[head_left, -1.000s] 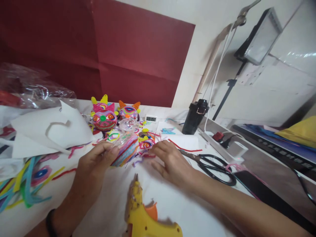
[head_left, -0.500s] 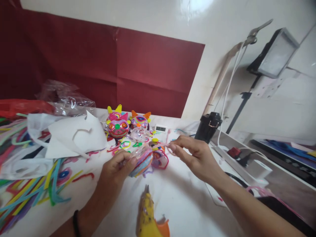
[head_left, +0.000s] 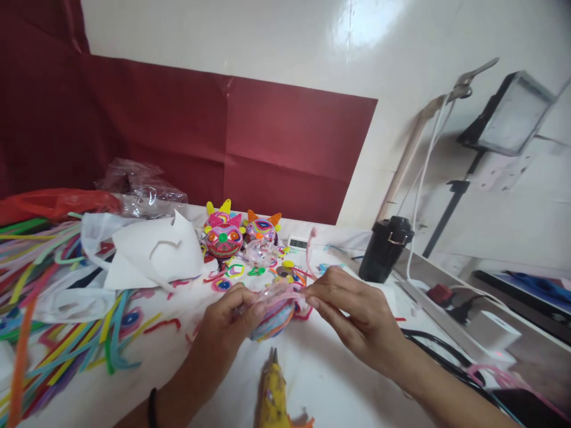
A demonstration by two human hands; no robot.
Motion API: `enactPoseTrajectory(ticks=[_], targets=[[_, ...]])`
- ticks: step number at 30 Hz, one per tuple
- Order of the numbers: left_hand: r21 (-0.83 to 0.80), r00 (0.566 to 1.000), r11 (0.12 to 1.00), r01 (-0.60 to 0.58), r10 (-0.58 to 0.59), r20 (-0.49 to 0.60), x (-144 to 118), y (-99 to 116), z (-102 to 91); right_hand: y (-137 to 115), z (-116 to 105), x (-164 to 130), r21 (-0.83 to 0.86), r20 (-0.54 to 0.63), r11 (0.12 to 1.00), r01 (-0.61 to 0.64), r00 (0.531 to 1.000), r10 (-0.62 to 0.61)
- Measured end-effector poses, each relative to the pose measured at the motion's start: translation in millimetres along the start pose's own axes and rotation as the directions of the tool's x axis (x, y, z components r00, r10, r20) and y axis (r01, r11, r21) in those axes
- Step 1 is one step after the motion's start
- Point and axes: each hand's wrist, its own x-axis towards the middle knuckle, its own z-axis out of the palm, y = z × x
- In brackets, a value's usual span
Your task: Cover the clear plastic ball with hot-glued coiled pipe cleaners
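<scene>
Step in hand: fitting a pink pipe cleaner onto the striped ball, by the look of it
Left hand: closed round the ball's near-left side, fingers curled over its top, holding it just above the counter
Right hand: thumb and fingertips pinched on the pipe cleaner where it meets the ball; its free end stands up beyond the knuckles
Ball: between both hands, touching both
Glue gun: on the counter just below the hands, nozzle towards the ball, untouched
Finished heads: beyond the hands, well apart
Loose pipe cleaners: far left of the left hand
Next move calls for: probably a steady left grip while the right presses the strand flat; freeing a hand for glue if it must stick
</scene>
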Motion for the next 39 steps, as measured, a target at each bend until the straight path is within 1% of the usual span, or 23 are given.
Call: enactPoseTrajectory(ticks=[6,10,13,19,24,26,30,35,39], targets=[[-0.025,1.000,1.000,0.012,-0.013,-0.014,0.0,0.3,-0.1,2.8,3.0,-2.1,-0.029,0.000,0.999,0.024,1.000,-0.024],[-0.034,1.000,0.999,-0.007,0.007,-0.022,1.4,0.4,0.3,3.6,3.1,-2.3,-0.046,-0.014,0.998,0.032,0.999,-0.033],[-0.048,1.000,0.999,-0.023,0.023,-0.008,1.0,0.6,0.3,4.5,4.0,-1.9,-0.065,0.004,0.997,0.047,0.999,-0.047],[-0.057,0.999,0.998,0.040,-0.042,-0.022,-0.5,0.6,0.0,7.4,6.6,-5.5,-0.125,0.026,0.987,0.101,0.995,-0.099],[-0.090,1.000,0.996,0.015,-0.017,-0.018,2.3,-5.1,-1.2,9.3,6.3,-8.2,-0.225,0.053,0.955,0.192,0.981,-0.185],[-0.115,0.999,0.993,0.033,-0.035,-0.018,2.0,-6.2,-1.2,8.8,5.3,-7.5,-0.259,0.080,0.941,0.218,0.976,-0.204],[-0.160,0.996,0.983,0.089,-0.089,0.006,-1.0,-4.2,0.0,6.9,2.5,-4.8,-0.335,0.132,0.907,0.254,0.966,-0.221],[-0.168,0.994,0.980,0.108,-0.111,-0.008,-2.1,0.0,1.9,5.9,0.2,-3.5,-0.411,0.166,0.862,0.298,0.954,-0.250],[-0.182,0.992,0.975,0.126,-0.126,0.009,-1.8,1.6,3.1,4.7,-0.2,-2.7,-0.458,0.192,0.830,0.319,0.947,-0.258]])
